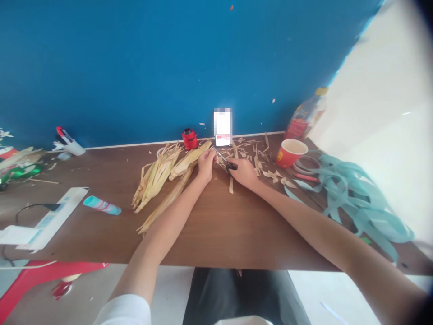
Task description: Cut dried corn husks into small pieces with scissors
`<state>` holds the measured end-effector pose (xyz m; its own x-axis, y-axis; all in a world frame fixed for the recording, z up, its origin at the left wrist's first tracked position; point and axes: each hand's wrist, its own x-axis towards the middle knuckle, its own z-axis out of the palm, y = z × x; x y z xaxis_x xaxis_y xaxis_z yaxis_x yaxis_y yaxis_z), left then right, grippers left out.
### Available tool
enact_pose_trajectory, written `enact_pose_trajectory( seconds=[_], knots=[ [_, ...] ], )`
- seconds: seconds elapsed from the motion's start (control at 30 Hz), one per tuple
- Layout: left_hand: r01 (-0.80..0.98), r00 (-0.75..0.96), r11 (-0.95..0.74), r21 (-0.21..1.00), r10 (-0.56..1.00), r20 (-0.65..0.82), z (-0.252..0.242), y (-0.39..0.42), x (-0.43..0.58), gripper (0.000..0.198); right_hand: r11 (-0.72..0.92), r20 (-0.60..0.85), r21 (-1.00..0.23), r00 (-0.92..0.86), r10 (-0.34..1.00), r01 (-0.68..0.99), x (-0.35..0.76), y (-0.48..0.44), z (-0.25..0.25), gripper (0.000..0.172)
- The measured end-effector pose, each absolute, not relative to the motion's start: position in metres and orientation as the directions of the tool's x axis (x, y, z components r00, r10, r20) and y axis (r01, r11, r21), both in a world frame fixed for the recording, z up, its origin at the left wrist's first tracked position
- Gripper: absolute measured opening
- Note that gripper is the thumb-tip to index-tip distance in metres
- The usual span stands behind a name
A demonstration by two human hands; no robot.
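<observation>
"What's in the right hand (244, 172)?"

"A pair of scissors (221, 156). The fingers are curled around the handles, and the blades point far and left, toward the left hand (205, 165)."

"And that one?"

"Thumb and fingertips pressed together, close by the blades. Whatever is between them is too small to tell."

"Where are the corn husks (157, 177)?"

"On the brown table (209, 243), bunched left of the left hand, with a long one stretching toward the near side."

"And the scraps (259, 163)?"

"Scattered over the far side, mostly beyond and right of the right hand. A red paper cup (287, 158) stands to their right, then a heap of blue-green ribbon (352, 192)."

"Straight beyond the hands?"

"A phone (223, 126), upright before the blue wall (162, 63)."
</observation>
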<state>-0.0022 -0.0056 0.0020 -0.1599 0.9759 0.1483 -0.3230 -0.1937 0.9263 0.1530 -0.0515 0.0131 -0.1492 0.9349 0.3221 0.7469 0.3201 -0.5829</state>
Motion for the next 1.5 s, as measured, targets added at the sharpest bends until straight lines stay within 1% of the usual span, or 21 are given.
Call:
enact_pose_trajectory(
  seconds=[0.2,0.27,0.4,0.47,0.7,0.93,1.2,1.37,1.5],
  knots=[
    [-0.295,-0.162,-0.194,0.936,0.975,0.151,0.0018,-0.0062,-0.0021,0.025,0.282,0.302,-0.549,-0.127,0.945,0.787,0.1521,-0.0524,0.0127,0.032],
    [-0.288,-0.158,-0.19,0.939,0.976,0.149,0.0022,-0.0067,-0.0021,0.024,0.272,0.31,-0.567,-0.105,0.945,0.778,0.1518,-0.0527,0.0124,0.033],
    [-0.301,-0.155,-0.186,0.935,0.977,0.144,0.0029,-0.0069,-0.0022,0.022,0.267,0.33,-0.647,-0.054,0.942,0.714,0.1519,-0.053,0.0131,0.032],
    [-0.308,-0.151,-0.186,0.933,0.978,0.145,0.0026,-0.0065,-0.0024,0.022,0.272,0.322,-0.663,-0.062,0.945,0.698,0.1519,-0.0528,0.0139,0.032],
    [-0.31,-0.134,-0.178,0.934,0.981,0.143,0.0011,-0.0052,-0.0017,0.027,0.283,0.309,-0.651,-0.095,0.946,0.705,0.1514,-0.0498,0.0136,0.029],
    [-0.312,-0.135,-0.177,0.934,0.981,0.141,0.0007,-0.0035,-0.004,0.025,0.312,0.294,-0.693,-0.141,0.945,0.65,0.1528,-0.0493,0.0148,0.028],
    [-0.349,-0.113,-0.157,0.924,0.986,0.125,-0.0019,0.0007,-0.0056,0.028,0.343,0.297,-0.727,-0.178,0.938,0.594,0.1539,-0.0471,0.0129,0.029],
    [-0.343,-0.101,-0.149,0.927,0.987,0.121,-0.0002,-0.0014,-0.0047,0.024,0.341,0.297,-0.732,-0.174,0.939,0.59,0.154,-0.0464,0.0112,0.031],
    [-0.343,-0.102,-0.144,0.928,0.988,0.115,0.0025,-0.0033,-0.0043,0.023,0.353,0.309,-0.734,-0.177,0.934,0.58,0.1544,-0.046,0.0113,0.027]
  ],
)
